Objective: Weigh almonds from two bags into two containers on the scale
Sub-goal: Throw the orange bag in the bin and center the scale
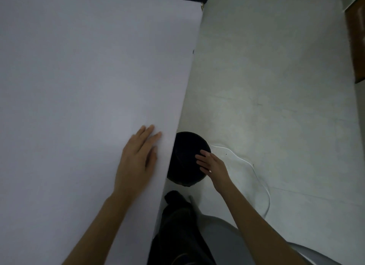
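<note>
Hands: left (138, 156) on table (79, 67), right (211, 164) over bin (184, 150).

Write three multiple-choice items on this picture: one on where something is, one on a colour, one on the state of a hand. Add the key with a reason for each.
1. Where does the left hand rest?
A. on the white table, near its right edge
B. on the floor
C. on a chair seat

2. What colour is the round object below the table edge, at the right hand?
A. red
B. black
C. yellow

3. How do the left hand's fingers lie?
A. curled in a fist
B. pinching a bag
C. straight, flat on the surface

Key:
1 A, the palm lies on the tabletop close to the edge.
2 B, the object shows black all over.
3 C, the fingers are stretched out and hold nothing.
</note>
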